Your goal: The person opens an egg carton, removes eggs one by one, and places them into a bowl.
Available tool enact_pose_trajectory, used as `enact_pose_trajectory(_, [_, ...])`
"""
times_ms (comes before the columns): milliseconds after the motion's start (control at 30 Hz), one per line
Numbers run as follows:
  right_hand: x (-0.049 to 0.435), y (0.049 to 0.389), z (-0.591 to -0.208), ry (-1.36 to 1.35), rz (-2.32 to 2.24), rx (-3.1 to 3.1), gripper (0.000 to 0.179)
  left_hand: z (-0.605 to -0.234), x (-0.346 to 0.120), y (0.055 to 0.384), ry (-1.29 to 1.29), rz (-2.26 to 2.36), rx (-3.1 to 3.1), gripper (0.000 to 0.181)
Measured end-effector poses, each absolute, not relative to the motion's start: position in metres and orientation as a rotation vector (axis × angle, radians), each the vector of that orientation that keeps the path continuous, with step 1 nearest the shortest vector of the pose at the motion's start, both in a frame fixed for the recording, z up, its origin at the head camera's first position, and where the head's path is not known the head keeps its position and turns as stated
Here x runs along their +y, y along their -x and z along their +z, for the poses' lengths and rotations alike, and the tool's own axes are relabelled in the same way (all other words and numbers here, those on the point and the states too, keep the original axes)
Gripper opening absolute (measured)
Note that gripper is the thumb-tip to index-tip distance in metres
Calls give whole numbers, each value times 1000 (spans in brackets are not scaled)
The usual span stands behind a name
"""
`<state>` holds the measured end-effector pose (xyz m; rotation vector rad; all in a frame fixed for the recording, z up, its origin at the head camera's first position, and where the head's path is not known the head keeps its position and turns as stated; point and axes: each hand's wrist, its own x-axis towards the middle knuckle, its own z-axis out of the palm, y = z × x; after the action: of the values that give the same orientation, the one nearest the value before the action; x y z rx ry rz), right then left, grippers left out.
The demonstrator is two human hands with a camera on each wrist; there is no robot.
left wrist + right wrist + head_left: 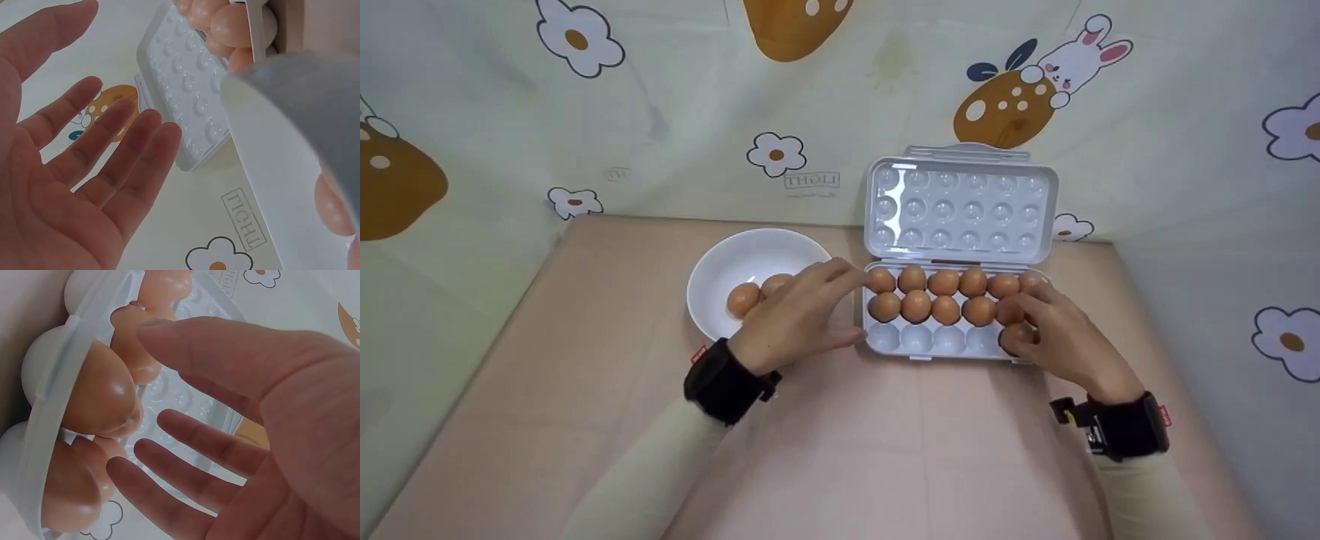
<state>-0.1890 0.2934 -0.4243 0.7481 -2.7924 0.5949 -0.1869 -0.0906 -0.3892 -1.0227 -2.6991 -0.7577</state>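
My left hand [802,315] hovers between the white bowl [709,281] and the egg box [915,356], its fingers spread and nothing in its palm. Over the box's right end is my right hand [1072,337]. In the right wrist view its fingers are extended and apart, and the thumb overlaps a brown egg [135,354]. One front-row egg [1017,339] sits right at that hand's fingertips in the head view. Another front-row egg [70,489] shows in the right wrist view. Brown eggs [916,307] fill much of the two rear rows.
The box's clear dimpled lid [960,210] stands raised behind it, near the patterned backdrop [675,112]. Brown eggs [744,300] lie in the bowl, partly covered by my left hand. Bare cups [916,339] run along the front row's left. A pinkish cloth [885,450] covers the table.
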Motion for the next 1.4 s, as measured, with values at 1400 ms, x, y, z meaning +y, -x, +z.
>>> enact_pose_trajectory(1400, [293, 193, -429, -513, 657, -2961, 17, -424, -67, 186, 1022, -968, -2738, 56])
